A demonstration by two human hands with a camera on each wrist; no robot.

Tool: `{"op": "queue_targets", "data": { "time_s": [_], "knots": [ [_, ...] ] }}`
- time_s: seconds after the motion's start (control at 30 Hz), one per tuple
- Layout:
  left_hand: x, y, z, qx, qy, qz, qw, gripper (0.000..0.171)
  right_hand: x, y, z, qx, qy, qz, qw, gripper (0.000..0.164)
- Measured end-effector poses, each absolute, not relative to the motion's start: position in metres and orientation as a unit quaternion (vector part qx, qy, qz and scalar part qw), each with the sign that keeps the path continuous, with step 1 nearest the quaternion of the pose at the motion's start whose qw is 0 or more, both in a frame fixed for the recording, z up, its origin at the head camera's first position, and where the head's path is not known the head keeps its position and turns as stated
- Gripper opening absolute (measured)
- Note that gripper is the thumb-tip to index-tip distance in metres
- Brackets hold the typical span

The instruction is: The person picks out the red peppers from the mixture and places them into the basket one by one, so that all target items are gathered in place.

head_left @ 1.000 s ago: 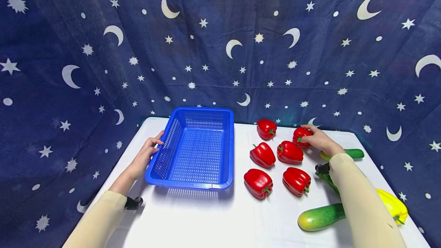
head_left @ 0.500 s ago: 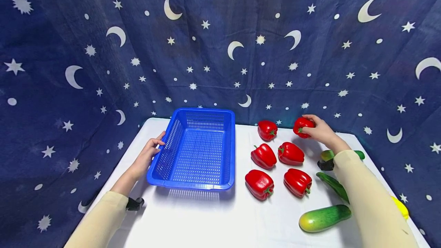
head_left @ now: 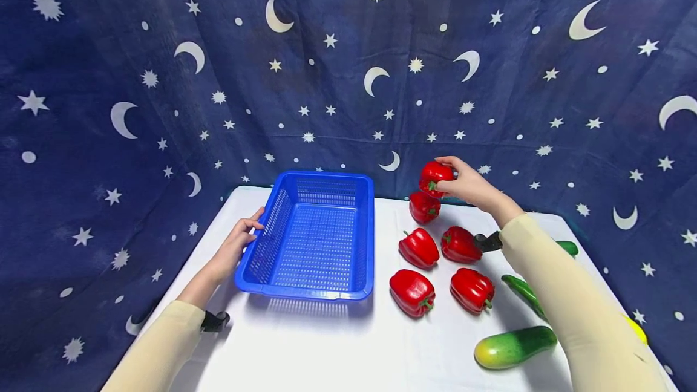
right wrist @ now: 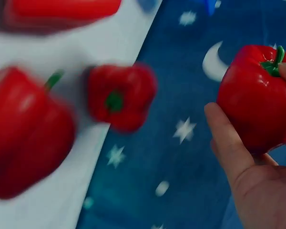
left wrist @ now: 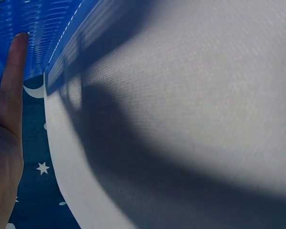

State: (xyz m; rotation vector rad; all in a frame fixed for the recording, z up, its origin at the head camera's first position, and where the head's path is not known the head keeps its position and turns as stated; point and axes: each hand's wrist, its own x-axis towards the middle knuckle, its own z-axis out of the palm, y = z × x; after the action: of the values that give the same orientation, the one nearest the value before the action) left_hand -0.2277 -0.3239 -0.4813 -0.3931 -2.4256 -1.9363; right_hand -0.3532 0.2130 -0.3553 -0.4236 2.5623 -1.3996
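A red bell pepper [head_left: 434,178] with a green stem is lifted above the back of the table, held between the thumb and fingers of my right hand [head_left: 472,188]. The right wrist view shows this bell pepper [right wrist: 257,98] close up, the thumb at its stem. Just below it in the head view, another red bell pepper [head_left: 424,207] lies on the cloth. My left hand [head_left: 235,248] holds the left rim of a blue plastic basket [head_left: 305,291], which has nothing inside. One straight finger [left wrist: 15,64] shows against the perforated wall in the left wrist view.
Several more red bell peppers [head_left: 412,293] lie right of the basket on the white cloth [head_left: 327,349]. Farther right are a thick green-yellow cucumber-like vegetable [head_left: 514,348], a slim green one [head_left: 524,294] and a yellow piece [head_left: 636,328], partly behind the sleeve. A star-patterned curtain [head_left: 327,77] stands behind.
My right hand has lifted the red bell pepper from the back right and carried it leftward, above the rearmost pepper. The left hand stays at the basket.
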Motion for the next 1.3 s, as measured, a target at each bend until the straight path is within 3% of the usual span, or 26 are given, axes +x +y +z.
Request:
{"op": "queue_targets", "data": {
  "time_s": [0.27,0.8,1.3],
  "knots": [
    [-0.227,-0.324,-0.483,-0.123,-0.773,-0.622,0.004,0.029,-0.348,0.160,-0.346,-0.182,0.868,-0.450,0.106,0.084],
    [-0.226,-0.327,-0.484,-0.127,-0.762,-0.635,0.014,0.028,-0.354,0.060,-0.344,-0.245,0.816,-0.499,0.160,0.077],
    [-0.229,-0.325,-0.484,-0.124,-0.770,-0.626,0.014,0.028,-0.367,-0.023,-0.370,-0.266,0.778,-0.535,0.197,0.073]
  ]
}}
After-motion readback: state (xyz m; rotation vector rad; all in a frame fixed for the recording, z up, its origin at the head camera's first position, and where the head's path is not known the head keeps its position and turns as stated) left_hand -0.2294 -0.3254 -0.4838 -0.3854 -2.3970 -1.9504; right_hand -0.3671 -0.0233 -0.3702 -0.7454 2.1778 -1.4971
